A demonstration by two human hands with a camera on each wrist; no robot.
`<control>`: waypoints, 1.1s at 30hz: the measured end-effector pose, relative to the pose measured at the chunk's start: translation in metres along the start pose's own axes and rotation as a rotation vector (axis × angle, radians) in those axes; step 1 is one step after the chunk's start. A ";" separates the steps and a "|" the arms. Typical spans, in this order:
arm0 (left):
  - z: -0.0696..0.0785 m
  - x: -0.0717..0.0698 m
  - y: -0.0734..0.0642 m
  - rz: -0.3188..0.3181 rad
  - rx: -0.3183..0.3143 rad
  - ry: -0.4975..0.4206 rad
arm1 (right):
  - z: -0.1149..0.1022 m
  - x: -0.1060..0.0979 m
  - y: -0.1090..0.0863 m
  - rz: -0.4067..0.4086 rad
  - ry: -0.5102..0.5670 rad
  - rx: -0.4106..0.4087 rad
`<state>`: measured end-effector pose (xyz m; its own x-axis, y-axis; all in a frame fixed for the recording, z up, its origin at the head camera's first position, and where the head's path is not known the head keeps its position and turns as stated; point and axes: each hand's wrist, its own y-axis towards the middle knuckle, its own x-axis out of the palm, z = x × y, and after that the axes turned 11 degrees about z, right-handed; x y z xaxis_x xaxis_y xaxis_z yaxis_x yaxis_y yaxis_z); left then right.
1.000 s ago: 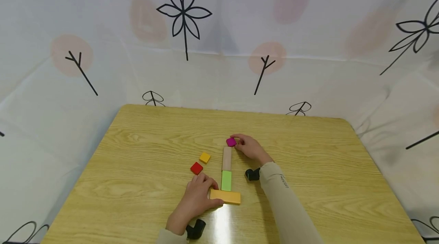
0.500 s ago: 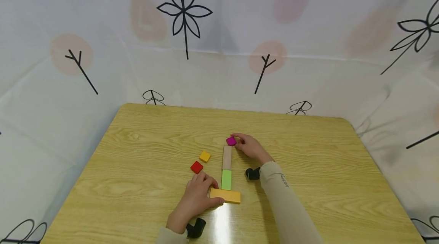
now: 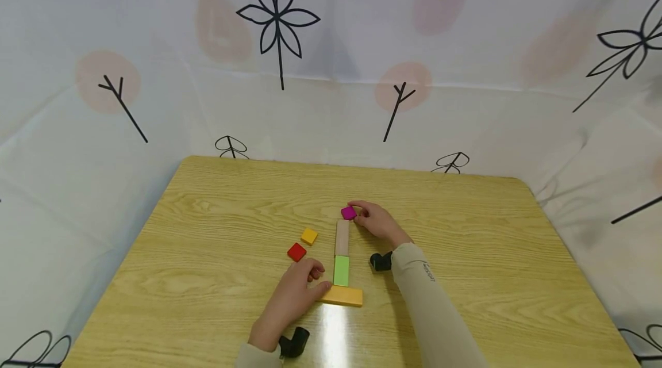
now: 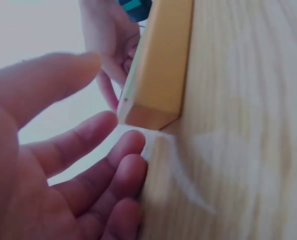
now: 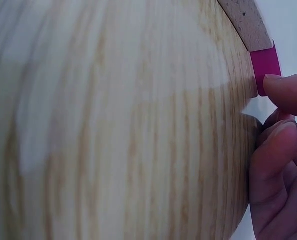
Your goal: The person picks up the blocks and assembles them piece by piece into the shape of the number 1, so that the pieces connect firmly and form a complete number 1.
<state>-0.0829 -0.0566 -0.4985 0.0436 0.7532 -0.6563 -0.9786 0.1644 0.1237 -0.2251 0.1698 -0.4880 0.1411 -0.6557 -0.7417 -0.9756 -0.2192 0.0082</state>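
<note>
Blocks lie in a line on the table: an orange block (image 3: 345, 297) crosswise at the near end, then a green block (image 3: 341, 271), a bare-wood block (image 3: 342, 237) and a magenta block (image 3: 348, 213) at the far end. My right hand (image 3: 378, 223) pinches the magenta block; in the right wrist view the thumb presses this magenta block (image 5: 266, 66) beside the bare-wood one. My left hand (image 3: 291, 294) is at the left end of the orange block. In the left wrist view its thumb and fingers are spread apart, off the end of that orange block (image 4: 161, 65).
A red block (image 3: 297, 252) and a yellow block (image 3: 309, 236) lie left of the line, just beyond my left hand. Black wrist devices sit by both wrists. A patterned white cloth (image 3: 331, 115) rises behind the wooden table (image 3: 233, 213).
My left hand has let go of the orange block, its thumb moving back from the near side. The right hand and the magenta block stay where they were.
</note>
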 end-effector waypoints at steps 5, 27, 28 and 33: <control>0.002 -0.012 0.000 0.078 -0.040 -0.023 | 0.000 0.000 0.000 -0.009 0.007 -0.005; -0.012 -0.028 0.021 0.282 -0.218 0.302 | 0.004 0.000 0.001 -0.019 0.025 0.006; -0.012 -0.028 0.022 0.271 -0.226 0.315 | 0.004 0.000 0.001 -0.019 0.024 0.008; -0.010 -0.030 0.030 0.212 -0.242 0.373 | 0.005 -0.001 0.001 -0.021 0.021 0.016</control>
<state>-0.1154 -0.0805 -0.4823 -0.1928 0.4676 -0.8627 -0.9788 -0.1538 0.1354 -0.2272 0.1738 -0.4908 0.1650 -0.6662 -0.7273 -0.9749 -0.2219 -0.0178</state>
